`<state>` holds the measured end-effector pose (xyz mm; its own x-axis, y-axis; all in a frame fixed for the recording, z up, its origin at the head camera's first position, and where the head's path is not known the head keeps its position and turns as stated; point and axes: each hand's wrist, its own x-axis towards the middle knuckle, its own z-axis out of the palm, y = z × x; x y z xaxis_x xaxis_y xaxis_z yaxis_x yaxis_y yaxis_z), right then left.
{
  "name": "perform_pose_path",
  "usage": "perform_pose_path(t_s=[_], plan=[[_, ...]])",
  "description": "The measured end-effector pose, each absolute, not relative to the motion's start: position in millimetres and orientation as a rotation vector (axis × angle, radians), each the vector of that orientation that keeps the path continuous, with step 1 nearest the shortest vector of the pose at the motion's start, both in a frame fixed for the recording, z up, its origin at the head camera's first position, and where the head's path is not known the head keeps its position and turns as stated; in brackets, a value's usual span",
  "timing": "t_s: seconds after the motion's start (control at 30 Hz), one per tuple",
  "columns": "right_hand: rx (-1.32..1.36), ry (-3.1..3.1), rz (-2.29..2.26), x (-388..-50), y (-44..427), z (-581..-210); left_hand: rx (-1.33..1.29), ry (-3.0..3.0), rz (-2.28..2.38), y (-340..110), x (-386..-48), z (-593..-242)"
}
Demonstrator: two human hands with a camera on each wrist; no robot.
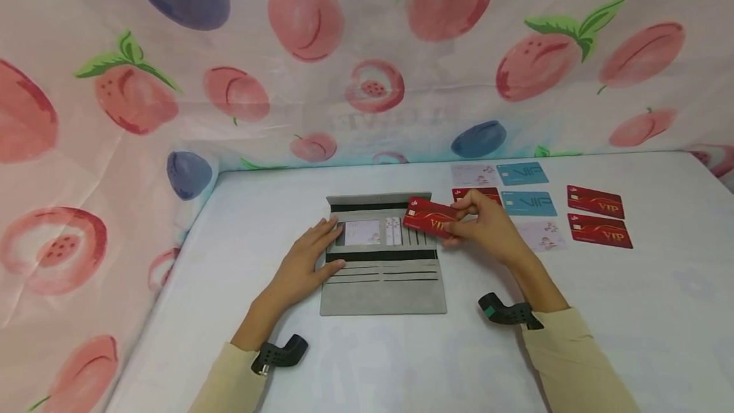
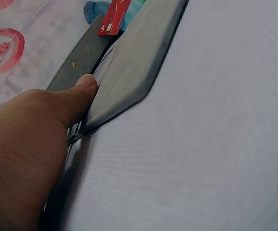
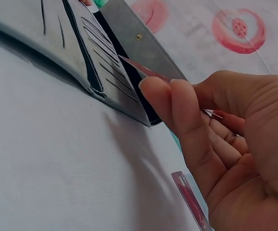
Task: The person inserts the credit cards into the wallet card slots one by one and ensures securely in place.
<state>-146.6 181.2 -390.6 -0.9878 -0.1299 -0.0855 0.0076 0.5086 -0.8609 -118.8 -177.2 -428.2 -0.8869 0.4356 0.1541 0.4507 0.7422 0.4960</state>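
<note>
A grey wallet (image 1: 383, 298) lies unfolded on the white table, with rows of card slots and a pale floral card (image 1: 363, 233) in its upper half. My left hand (image 1: 304, 260) rests on the wallet's left edge, fingers extended; in the left wrist view the thumb (image 2: 83, 89) lies against that edge. Between thumb and fingers my right hand (image 1: 487, 225) pinches a red VIP card (image 1: 427, 217) by its right end, held over the wallet's upper right slots. From the right wrist view the card (image 3: 146, 71) shows nearly edge-on beside the slots (image 3: 110, 72).
Right of the wallet lie blue VIP cards (image 1: 528, 204), pale floral cards (image 1: 539, 234) and red VIP cards (image 1: 600, 230). Another red card (image 1: 476, 194) is partly behind my right hand. A fruit-printed cloth (image 1: 373, 50) hangs behind the table (image 1: 401, 368).
</note>
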Motion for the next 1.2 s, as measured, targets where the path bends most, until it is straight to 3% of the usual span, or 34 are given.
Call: perform_pose_path(t_s=[1.2], plan=[[-0.065, 2.493, -1.541, -145.6, 177.5, -393.5, -0.744, -2.913, -0.844, -177.4, -118.8, -426.9]])
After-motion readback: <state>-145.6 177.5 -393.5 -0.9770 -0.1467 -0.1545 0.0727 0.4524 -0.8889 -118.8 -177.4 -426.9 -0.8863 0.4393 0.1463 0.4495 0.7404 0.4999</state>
